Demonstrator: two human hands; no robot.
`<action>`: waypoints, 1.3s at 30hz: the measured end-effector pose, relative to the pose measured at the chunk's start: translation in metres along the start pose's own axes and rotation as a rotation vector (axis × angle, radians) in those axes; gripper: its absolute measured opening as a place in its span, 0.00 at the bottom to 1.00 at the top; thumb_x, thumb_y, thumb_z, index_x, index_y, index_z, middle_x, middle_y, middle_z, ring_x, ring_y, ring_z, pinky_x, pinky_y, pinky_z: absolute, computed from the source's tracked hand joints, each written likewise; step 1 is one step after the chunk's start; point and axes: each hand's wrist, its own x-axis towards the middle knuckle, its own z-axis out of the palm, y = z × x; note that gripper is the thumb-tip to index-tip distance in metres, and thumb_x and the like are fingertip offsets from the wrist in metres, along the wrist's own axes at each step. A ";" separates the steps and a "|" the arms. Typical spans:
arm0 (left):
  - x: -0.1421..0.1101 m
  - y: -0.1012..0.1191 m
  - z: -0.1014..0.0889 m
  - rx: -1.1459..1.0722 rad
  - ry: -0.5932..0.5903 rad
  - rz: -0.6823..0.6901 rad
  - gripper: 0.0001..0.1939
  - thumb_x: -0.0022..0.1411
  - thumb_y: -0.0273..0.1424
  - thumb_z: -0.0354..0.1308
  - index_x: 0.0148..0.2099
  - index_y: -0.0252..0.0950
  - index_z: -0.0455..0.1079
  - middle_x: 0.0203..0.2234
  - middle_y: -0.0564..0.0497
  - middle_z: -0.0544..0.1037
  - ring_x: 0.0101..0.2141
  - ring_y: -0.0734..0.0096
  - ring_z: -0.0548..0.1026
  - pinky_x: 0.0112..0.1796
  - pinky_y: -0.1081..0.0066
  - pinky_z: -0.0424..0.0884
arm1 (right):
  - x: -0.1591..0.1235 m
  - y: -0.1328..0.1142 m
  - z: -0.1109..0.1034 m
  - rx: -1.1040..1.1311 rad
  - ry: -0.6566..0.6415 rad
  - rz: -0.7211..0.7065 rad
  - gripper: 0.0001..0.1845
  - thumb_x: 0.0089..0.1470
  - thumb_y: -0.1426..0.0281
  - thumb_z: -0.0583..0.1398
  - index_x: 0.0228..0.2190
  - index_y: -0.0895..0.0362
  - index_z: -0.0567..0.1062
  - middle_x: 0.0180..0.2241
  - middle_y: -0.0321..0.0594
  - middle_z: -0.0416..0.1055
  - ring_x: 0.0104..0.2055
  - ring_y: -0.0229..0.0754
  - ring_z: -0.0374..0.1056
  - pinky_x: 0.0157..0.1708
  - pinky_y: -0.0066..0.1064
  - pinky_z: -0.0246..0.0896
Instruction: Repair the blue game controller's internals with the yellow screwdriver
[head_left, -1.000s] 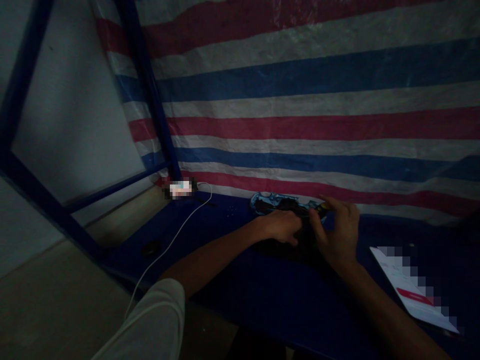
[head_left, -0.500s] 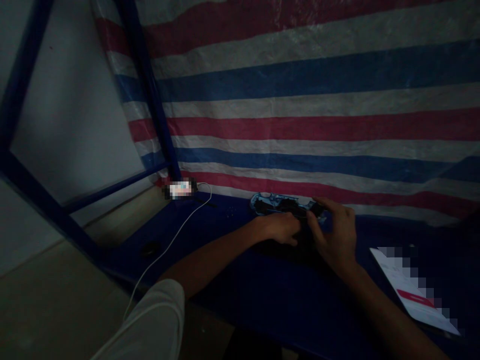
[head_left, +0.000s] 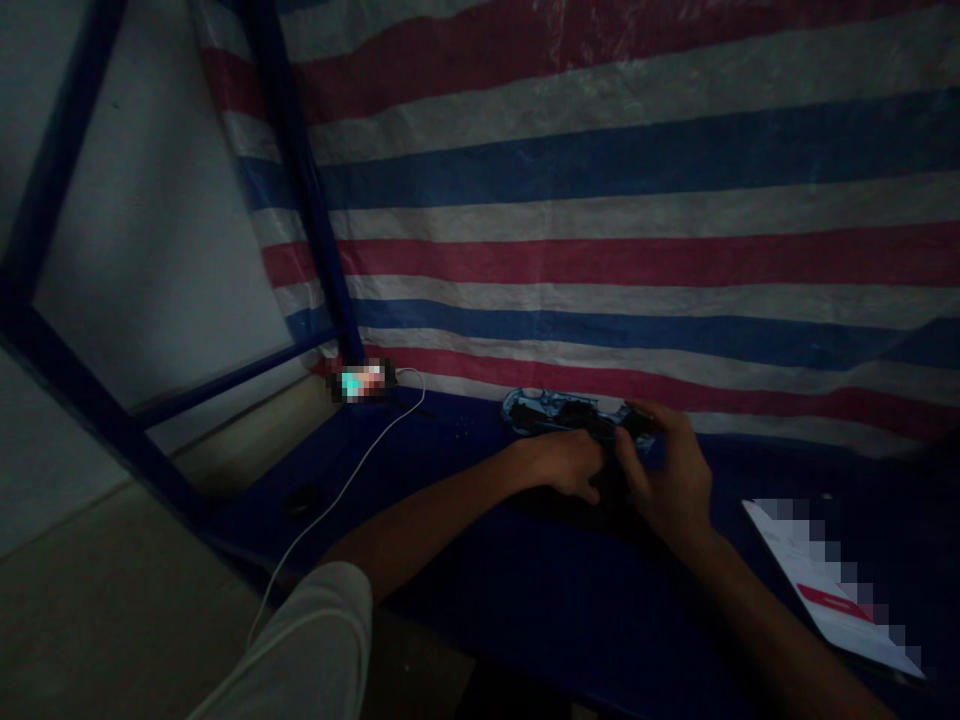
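A pale blue plastic shell (head_left: 549,402) with dark parts inside lies at the back of the dark blue surface, close to the striped sheet. My left hand (head_left: 566,465) is closed just in front of it, fingers curled downward; what they hold is hidden in the dark. Around the shell's right end my right hand (head_left: 675,470) has its thumb and fingers, gripping it there. A black area lies under and between both hands, too dim to make out.
Several tiny bits (head_left: 463,430) lie left of the shell. A lit, blurred device (head_left: 361,381) with a white cable (head_left: 360,465) stands at the back left, and a dark round thing (head_left: 301,498) nearer. To the right is a white flat item (head_left: 825,585). Blue metal posts (head_left: 311,190) rise left.
Both hands stay almost where they were at the shell, with only slight finger shifts. The whole view has moved a little, and the lit device's colours differ.
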 end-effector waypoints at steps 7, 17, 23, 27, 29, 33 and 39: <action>0.001 0.000 0.003 0.009 0.027 0.022 0.15 0.65 0.36 0.64 0.38 0.25 0.80 0.33 0.37 0.83 0.33 0.59 0.80 0.32 0.67 0.70 | 0.001 0.000 -0.001 -0.002 0.019 0.030 0.18 0.61 0.65 0.62 0.53 0.54 0.70 0.46 0.47 0.75 0.46 0.50 0.74 0.46 0.45 0.71; 0.000 0.000 0.000 -0.009 0.027 0.049 0.11 0.65 0.30 0.62 0.32 0.28 0.79 0.28 0.41 0.82 0.28 0.65 0.77 0.29 0.69 0.65 | 0.002 0.004 -0.002 -0.013 0.131 0.050 0.20 0.60 0.66 0.63 0.53 0.54 0.69 0.44 0.46 0.73 0.43 0.48 0.72 0.44 0.44 0.68; -0.007 -0.005 -0.012 -0.085 0.057 0.025 0.04 0.64 0.25 0.61 0.36 0.30 0.77 0.30 0.46 0.81 0.31 0.67 0.76 0.31 0.71 0.64 | 0.003 0.011 -0.006 -0.008 0.280 0.099 0.19 0.60 0.66 0.63 0.52 0.55 0.70 0.46 0.49 0.70 0.47 0.54 0.70 0.47 0.49 0.67; -0.021 -0.015 -0.025 -0.195 0.134 -0.039 0.06 0.64 0.22 0.60 0.43 0.30 0.76 0.35 0.47 0.81 0.33 0.70 0.76 0.34 0.73 0.65 | 0.004 0.017 -0.009 0.012 0.348 0.132 0.19 0.60 0.65 0.63 0.52 0.55 0.70 0.47 0.51 0.68 0.48 0.56 0.68 0.47 0.52 0.66; -0.029 -0.024 -0.027 -0.276 0.174 -0.085 0.08 0.63 0.21 0.61 0.45 0.30 0.76 0.34 0.48 0.81 0.33 0.71 0.76 0.35 0.73 0.66 | 0.004 0.018 -0.009 -0.009 0.365 0.119 0.18 0.60 0.64 0.63 0.50 0.57 0.71 0.46 0.51 0.69 0.48 0.56 0.68 0.47 0.52 0.66; -0.051 -0.052 -0.020 -0.511 0.296 -0.122 0.09 0.62 0.21 0.62 0.46 0.31 0.76 0.35 0.48 0.81 0.35 0.72 0.78 0.36 0.75 0.68 | 0.005 0.016 -0.008 -0.057 0.345 0.065 0.15 0.61 0.65 0.61 0.47 0.59 0.72 0.42 0.47 0.71 0.44 0.51 0.70 0.47 0.49 0.66; -0.091 -0.089 0.008 -0.607 0.555 -0.221 0.09 0.69 0.28 0.58 0.47 0.33 0.79 0.40 0.46 0.83 0.39 0.67 0.78 0.42 0.70 0.70 | 0.005 0.015 -0.008 -0.094 0.246 0.055 0.16 0.64 0.64 0.61 0.50 0.58 0.71 0.43 0.48 0.73 0.49 0.52 0.69 0.51 0.48 0.64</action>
